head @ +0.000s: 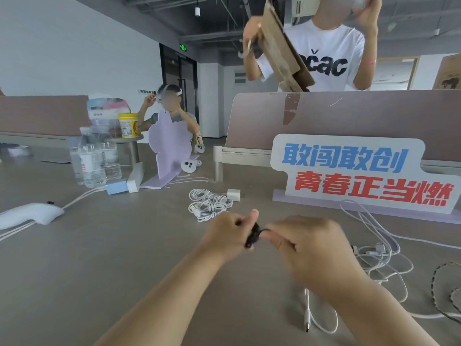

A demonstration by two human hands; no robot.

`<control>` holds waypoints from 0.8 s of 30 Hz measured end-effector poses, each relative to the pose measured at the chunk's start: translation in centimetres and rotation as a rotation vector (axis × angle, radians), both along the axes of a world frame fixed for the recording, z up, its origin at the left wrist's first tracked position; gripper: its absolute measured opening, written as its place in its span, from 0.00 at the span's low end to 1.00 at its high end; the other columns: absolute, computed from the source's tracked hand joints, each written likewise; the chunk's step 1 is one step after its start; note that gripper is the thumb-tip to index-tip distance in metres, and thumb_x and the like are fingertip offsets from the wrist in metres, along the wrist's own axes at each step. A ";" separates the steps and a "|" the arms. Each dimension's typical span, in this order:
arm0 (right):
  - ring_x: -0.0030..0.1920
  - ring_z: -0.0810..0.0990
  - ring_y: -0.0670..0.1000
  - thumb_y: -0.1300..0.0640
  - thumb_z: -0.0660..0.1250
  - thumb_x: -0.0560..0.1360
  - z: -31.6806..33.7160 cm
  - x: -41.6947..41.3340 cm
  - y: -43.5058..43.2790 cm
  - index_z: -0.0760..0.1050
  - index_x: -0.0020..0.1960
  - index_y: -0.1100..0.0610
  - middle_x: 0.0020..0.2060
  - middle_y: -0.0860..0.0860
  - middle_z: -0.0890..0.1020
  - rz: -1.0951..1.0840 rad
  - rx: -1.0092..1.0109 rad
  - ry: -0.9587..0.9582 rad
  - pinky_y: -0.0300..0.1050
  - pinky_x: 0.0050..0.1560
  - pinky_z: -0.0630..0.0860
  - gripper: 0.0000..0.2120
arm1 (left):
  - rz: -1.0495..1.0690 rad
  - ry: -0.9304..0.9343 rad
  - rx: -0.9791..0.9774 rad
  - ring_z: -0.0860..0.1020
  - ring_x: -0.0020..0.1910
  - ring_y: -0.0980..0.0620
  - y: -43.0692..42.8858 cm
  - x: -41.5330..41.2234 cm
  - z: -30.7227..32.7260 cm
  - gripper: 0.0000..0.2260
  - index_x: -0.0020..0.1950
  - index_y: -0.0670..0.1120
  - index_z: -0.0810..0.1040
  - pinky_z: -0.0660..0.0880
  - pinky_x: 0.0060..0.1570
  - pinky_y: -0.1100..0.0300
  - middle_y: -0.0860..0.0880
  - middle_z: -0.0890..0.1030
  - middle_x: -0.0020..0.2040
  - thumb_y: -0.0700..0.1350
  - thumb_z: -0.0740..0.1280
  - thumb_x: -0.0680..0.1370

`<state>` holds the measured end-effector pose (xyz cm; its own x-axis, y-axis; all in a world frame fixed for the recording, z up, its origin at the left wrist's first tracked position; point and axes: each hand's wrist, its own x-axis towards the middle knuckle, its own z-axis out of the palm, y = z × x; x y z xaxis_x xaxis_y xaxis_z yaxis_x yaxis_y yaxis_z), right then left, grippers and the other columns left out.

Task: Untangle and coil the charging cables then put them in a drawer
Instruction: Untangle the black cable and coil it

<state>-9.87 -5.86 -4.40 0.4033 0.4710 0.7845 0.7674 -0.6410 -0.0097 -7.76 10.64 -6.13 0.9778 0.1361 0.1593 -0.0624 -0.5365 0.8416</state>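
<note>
L hand (228,233) pinches small black coiled cable (252,236) w/ thumb up. R hand (309,248) grips its other side, above grey tabletop (124,245)

Water bottles (92,161) stand left; a slogan sign (349,171) stands before the partition (361,113).

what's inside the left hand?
A small black bundled cable pokes out of the left hand, the right hand pinching its loose strand. Its connectors and the rest are covered by both hands.
</note>
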 end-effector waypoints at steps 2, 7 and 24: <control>0.24 0.65 0.48 0.50 0.63 0.73 0.5 0.2 -0.5 0.74 0.31 0.52 0.22 0.46 0.68 -0.031 0.152 -0.016 0.39 0.22 0.63 0.13 | -0.129 0.065 0.034 0.69 0.18 0.59 -1.6 -0.9 0.3 0.29 0.36 0.43 0.78 0.63 0.23 0.65 0.49 0.79 0.27 0.62 0.49 0.80; 0.27 0.68 0.51 0.54 0.68 0.71 0.3 1.1 -1.2 0.75 0.30 0.55 0.21 0.44 0.68 -0.104 0.387 0.089 0.41 0.28 0.66 0.12 | -0.510 0.167 -0.272 0.65 0.22 0.52 -3.0 -2.9 0.5 0.40 0.44 0.36 0.75 0.60 0.23 0.65 0.46 0.77 0.28 0.72 0.45 0.73; 0.26 0.62 0.47 0.52 0.62 0.77 -1.7 1.8 0.0 0.77 0.37 0.58 0.23 0.52 0.68 -0.134 0.235 0.665 0.39 0.27 0.60 0.14 | -0.047 -0.071 -0.488 0.70 0.26 0.50 -1.9 -1.7 1.5 0.20 0.65 0.57 0.72 0.60 0.21 0.67 0.41 0.79 0.49 0.40 0.51 0.80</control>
